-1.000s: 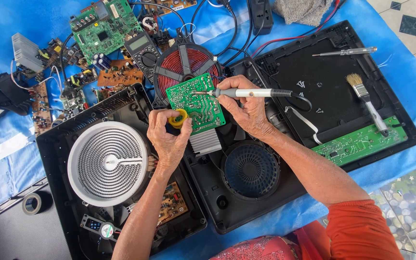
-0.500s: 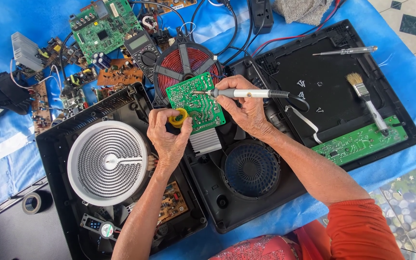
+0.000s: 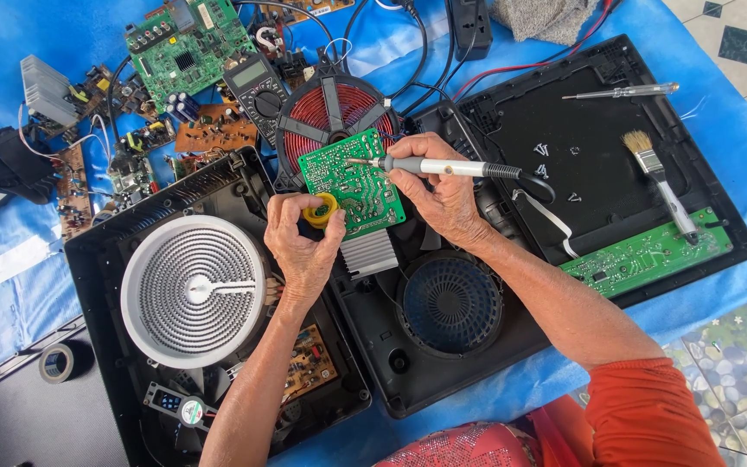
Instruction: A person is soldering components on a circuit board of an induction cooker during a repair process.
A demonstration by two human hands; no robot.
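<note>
Green circuit board [image 3: 352, 183] mid-frame: my left hand [image 3: 304, 238] pinches its edge by the yellow toroid coil [image 3: 320, 209]; my right hand [image 3: 441, 195], clamped on the soldering iron [image 3: 443, 167], should keep the tip steady on one joint.

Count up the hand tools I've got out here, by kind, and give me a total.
Soldering iron, held in the right hand: 1
Screwdriver: 1
Brush: 1
Multimeter: 1
Total: 4

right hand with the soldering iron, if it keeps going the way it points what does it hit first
The right hand points its soldering iron leftward; its tip seems already at the green circuit board, so likely that first.
</note>
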